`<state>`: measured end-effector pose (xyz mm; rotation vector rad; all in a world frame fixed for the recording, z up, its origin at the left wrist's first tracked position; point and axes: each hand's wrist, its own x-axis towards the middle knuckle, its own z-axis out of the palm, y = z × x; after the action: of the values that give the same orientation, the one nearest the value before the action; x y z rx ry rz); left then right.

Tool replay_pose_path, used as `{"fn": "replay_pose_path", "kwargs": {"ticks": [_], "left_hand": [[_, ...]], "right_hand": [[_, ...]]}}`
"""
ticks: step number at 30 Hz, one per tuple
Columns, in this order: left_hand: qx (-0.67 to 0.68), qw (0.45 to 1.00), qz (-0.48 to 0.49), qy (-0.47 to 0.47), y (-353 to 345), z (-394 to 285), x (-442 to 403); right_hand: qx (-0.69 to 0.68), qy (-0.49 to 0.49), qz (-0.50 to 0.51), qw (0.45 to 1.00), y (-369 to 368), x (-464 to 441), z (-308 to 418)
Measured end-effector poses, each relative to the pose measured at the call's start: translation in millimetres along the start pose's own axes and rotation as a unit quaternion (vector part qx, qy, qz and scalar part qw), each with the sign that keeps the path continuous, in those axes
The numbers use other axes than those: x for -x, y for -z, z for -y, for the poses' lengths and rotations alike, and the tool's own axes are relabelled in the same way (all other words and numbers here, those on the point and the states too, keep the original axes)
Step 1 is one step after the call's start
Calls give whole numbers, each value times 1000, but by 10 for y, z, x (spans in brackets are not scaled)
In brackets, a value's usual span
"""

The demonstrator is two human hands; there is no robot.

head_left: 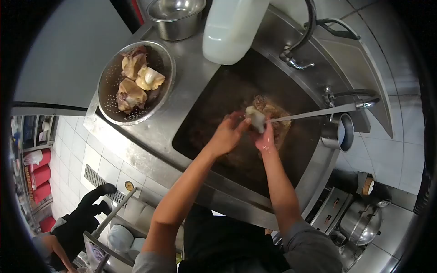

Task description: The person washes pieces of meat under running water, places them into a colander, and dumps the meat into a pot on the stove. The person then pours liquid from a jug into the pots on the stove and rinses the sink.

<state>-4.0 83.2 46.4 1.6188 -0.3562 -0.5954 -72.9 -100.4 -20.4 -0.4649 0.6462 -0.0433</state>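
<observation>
Under a stream of water point(314, 113), my right hand point(265, 137) grips a pale chunk of meat or bone point(256, 119) over the sink point(209, 98). My left hand point(229, 132) is at the left side of the same chunk, fingers spread; whether its fingertips touch the chunk is hard to tell. More meat pieces point(277, 113) lie in the murky water just behind and right of my right hand. The stream runs from the faucet point(364, 103) on the right and lands at the chunk.
A perforated bowl point(165, 68) with meat chunks stands left of the sink, near a metal bowl point(175, 27). A white container point(234, 32) overhangs the back edge. Another faucet point(291, 59), a small metal pot point(334, 134) and a board point(364, 68) are right. Another person point(75, 230) is lower left.
</observation>
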Motion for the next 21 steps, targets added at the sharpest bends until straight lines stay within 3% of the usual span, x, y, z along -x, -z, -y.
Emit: {"fn": "replay_pose_path", "kwargs": {"ticks": [3, 6, 9, 10, 13, 14, 17, 18, 21], "left_hand": [[168, 947, 142, 235, -324, 10, -337], [259, 921, 78, 279, -637, -81, -370], [380, 889, 62, 248, -800, -35, -331], [406, 878, 60, 247, -860, 83, -337], [474, 844, 46, 247, -896, 200, -407], [491, 832, 42, 255, -882, 199, -429], [528, 807, 39, 260, -890, 201, -497], [539, 801, 39, 259, -891, 222, -510], [487, 850, 31, 198, -864, 224, -519]], "right_hand": [[72, 89, -9, 993, -6, 188, 54], [175, 222, -54, 958, 25, 237, 80], [280, 304, -91, 906, -21, 313, 149], [378, 323, -62, 866, -203, 460, 185], [364, 347, 54, 862, -268, 497, 233], [355, 309, 73, 880, -281, 540, 302], [590, 289, 71, 751, -330, 675, 472], [543, 224, 74, 806, -336, 698, 492], [515, 224, 82, 824, -290, 726, 500]]}}
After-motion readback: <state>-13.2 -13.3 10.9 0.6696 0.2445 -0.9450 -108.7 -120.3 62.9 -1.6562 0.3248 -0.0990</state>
